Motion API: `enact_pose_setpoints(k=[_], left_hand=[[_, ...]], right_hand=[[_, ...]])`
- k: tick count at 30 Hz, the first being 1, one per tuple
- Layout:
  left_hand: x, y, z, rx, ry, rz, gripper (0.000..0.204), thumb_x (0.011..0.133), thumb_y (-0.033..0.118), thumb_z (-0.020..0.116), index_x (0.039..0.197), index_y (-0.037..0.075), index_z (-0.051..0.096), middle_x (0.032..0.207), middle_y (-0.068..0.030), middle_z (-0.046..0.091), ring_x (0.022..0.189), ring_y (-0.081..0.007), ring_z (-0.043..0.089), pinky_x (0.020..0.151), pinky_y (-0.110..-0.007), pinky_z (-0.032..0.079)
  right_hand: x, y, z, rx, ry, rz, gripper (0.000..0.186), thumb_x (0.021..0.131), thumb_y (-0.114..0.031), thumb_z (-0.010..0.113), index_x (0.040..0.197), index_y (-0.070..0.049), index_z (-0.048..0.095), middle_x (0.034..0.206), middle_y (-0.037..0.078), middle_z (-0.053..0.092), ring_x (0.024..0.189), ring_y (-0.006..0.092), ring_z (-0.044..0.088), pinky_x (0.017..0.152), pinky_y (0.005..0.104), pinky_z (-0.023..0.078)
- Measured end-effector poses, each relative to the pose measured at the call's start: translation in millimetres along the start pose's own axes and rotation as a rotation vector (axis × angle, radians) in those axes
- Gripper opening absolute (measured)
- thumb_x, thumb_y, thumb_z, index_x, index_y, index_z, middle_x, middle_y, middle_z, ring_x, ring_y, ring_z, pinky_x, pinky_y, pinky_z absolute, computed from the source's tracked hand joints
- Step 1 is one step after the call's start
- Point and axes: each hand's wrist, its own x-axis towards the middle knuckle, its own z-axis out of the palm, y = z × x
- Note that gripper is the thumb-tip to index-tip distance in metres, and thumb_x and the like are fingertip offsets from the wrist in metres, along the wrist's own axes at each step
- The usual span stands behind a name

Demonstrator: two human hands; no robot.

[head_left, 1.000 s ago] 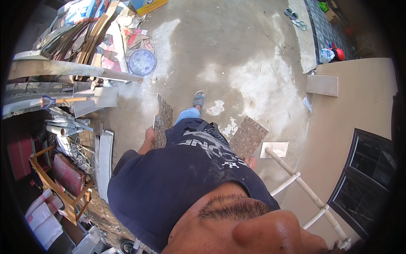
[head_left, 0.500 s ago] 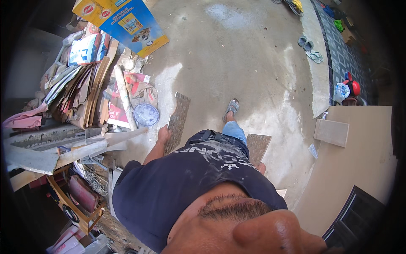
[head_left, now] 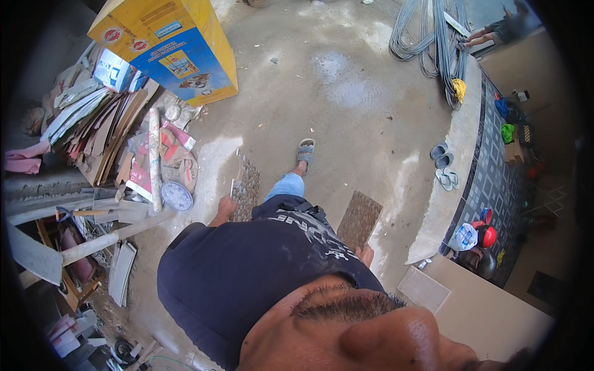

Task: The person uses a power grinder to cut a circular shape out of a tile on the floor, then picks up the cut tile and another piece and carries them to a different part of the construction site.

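My left hand (head_left: 227, 206) is closed on the edge of a brown mottled tile (head_left: 247, 184), which hangs upright at my left side and has an uneven far edge. At my right side, my right hand (head_left: 365, 255) grips a second brown tile (head_left: 360, 217) by its near end. My torso hides part of both forearms. Between the two tiles my sandalled foot (head_left: 305, 153) is set on the concrete floor (head_left: 359, 142).
Left are a yellow and blue box (head_left: 185, 62), stacked cardboard (head_left: 114, 133), a round lid-like disc (head_left: 177, 196) and a shovel (head_left: 127, 212). To the right lie coiled cables (head_left: 436, 46), slippers (head_left: 447, 179), a tiled step (head_left: 473, 210) and a leaning panel (head_left: 424, 288). Another person (head_left: 504, 28) is far right.
I have moved forward over the floor, both tiles still in my hands. The slippers and step are nearer, and more of the cable coils and another person have come into view.
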Motion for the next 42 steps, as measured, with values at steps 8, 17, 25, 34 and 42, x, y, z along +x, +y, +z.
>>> enact_pose_setpoints(k=[8,17,25,34,42], left_hand=[[162.5,176.4,-51.2,0.023,-0.023,-0.026,0.032,0.082,0.019,0.059,0.106,0.002,0.072,0.105,-0.0275,0.07,0.103,-0.043,0.067,0.091,-0.051,0.053],[315.9,412.1,-147.1,-0.058,0.083,0.072,0.043,0.077,0.018,0.058,0.117,0.004,0.067,0.102,-0.0292,0.069,0.1,-0.0458,0.066,0.089,-0.051,0.052],[391.8,548.5,-214.9,-0.272,0.252,0.005,0.042,0.079,0.021,0.059,0.116,0.001,0.065,0.1,-0.0301,0.068,0.096,-0.0457,0.066,0.086,-0.052,0.052],[505.3,593.8,-219.2,-0.363,0.282,-0.197,0.035,0.082,0.018,0.062,0.114,0.006,0.067,0.1,-0.0249,0.07,0.099,-0.0437,0.066,0.085,-0.051,0.053],[632.1,606.9,-295.9,-0.481,0.141,-0.386,0.031,0.087,0.021,0.058,0.111,0.005,0.07,0.103,-0.0254,0.07,0.1,-0.0436,0.067,0.084,-0.051,0.054]], right_hand=[[216.9,-71.2,-90.2,-0.015,0.055,0.034,0.038,0.077,-0.023,0.068,0.083,0.014,0.066,0.082,0.036,0.065,0.085,0.0509,0.066,0.079,0.0536,0.051],[473.5,-137.3,-148.6,-0.095,-0.054,-0.048,0.03,0.074,-0.02,0.064,0.077,0.01,0.066,0.08,0.035,0.065,0.083,0.0498,0.067,0.076,0.0533,0.053],[738.5,-302.5,-221.3,-0.111,-0.115,-0.284,0.028,0.074,-0.019,0.063,0.078,0.008,0.068,0.079,0.033,0.066,0.079,0.0491,0.067,0.073,0.0545,0.053],[961.2,-514.3,-315.7,-0.204,-0.173,-0.627,0.027,0.078,-0.018,0.063,0.088,0.006,0.068,0.078,0.03,0.066,0.077,0.0469,0.068,0.068,0.052,0.055],[1083.5,-766.9,-346.3,-0.303,-0.194,-0.748,0.024,0.081,-0.019,0.061,0.089,0.002,0.069,0.079,0.03,0.067,0.077,0.0468,0.068,0.066,0.0524,0.054]])
